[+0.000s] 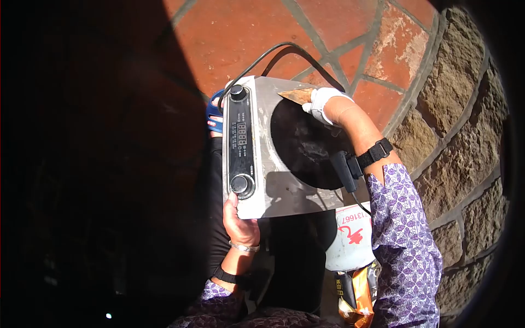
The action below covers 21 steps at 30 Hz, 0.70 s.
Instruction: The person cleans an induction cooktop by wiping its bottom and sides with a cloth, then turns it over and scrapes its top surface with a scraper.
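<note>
My left hand (pixel 239 221) grips the near corner of the induction cooker (pixel 279 158), thumb up beside the lower knob (pixel 241 184) at seven o'clock of the black cooking circle (pixel 306 145). My right hand (pixel 321 104), in a white glove, holds a brown scrap (pixel 297 95) at the circle's twelve o'clock edge. The upper knob (pixel 237 92) sits at eleven. The cooker's cable (pixel 273 54) loops over red tiles (pixel 235 33).

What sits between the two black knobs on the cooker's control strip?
In the head view, a small digital display lies between the upper black knob and lower black knob on the silver induction cooker.
</note>
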{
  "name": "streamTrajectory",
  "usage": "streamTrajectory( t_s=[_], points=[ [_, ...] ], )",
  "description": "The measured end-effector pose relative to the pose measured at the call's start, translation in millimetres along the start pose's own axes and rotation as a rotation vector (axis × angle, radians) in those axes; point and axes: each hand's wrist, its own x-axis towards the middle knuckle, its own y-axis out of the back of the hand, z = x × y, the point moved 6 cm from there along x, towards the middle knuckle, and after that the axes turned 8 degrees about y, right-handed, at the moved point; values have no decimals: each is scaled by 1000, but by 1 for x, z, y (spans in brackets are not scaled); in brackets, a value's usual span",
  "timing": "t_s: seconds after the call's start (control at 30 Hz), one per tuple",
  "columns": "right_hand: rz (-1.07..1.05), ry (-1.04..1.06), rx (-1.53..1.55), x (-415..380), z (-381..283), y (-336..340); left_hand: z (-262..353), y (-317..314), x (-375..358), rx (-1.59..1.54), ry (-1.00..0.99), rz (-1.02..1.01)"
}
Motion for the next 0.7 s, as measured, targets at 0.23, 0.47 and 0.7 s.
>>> streamTrajectory(
  t_s=[0.23,0.47,0.7],
  points=[
    [-70,-10,10,15,-1,-1,2,-2,-1,-2,6,-39],
    [14,-34,36,19,-11,-2,2,-6,-3,-12,21,-77],
    [-139,238,-102,-46,-42,10,-1,-1,-1,-16,15,-35]
  ],
)
